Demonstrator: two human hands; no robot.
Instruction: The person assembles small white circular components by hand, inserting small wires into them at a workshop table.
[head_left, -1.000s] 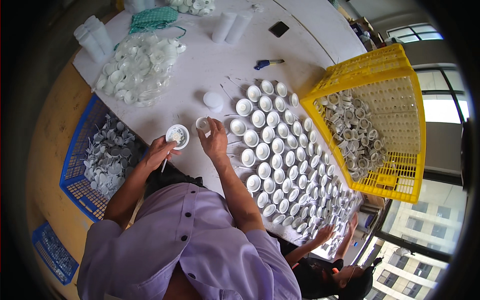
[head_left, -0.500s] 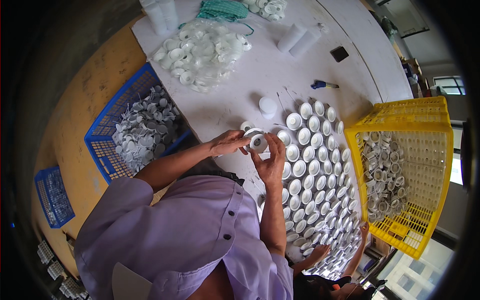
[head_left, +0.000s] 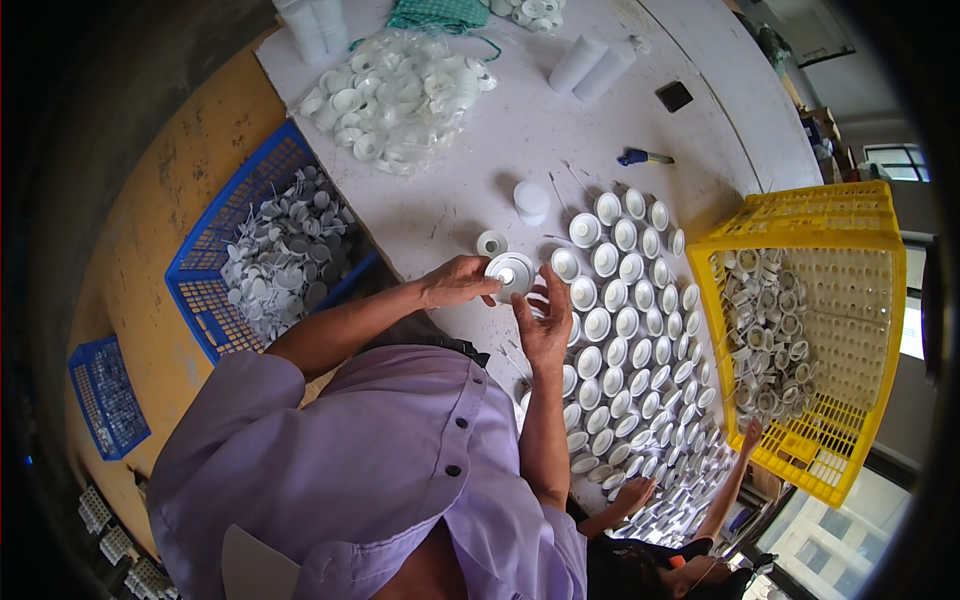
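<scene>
A white round cup-like part (head_left: pixel 521 286), with a raised middle inside a wide rim, is held up over the table's near edge. My left hand (head_left: pixel 459 283) pinches it by its left side. Close to its right edge hovers my right hand (head_left: pixel 545 318), fingers curled but apart, the thumb near the lower rim; whether the thumb touches is unclear. A smaller white ring-shaped part (head_left: pixel 491 243) lies on the table just beyond my left hand. To the right, many similar white round parts (head_left: pixel 597 323) stand in rows.
A white stack of discs (head_left: pixel 531 203), a blue cutter knife (head_left: pixel 644 157) and a bag of white parts (head_left: pixel 395 105) lie farther back. Filled crates flank the table: blue (head_left: pixel 207 255) left, yellow (head_left: pixel 800 218) right. A co-worker's hand (head_left: pixel 634 494) reaches among the rows.
The round part has turned in my hands, its raised middle now facing up. My right fingers have spread off its side. The co-worker's far hand has moved up toward the yellow crate.
</scene>
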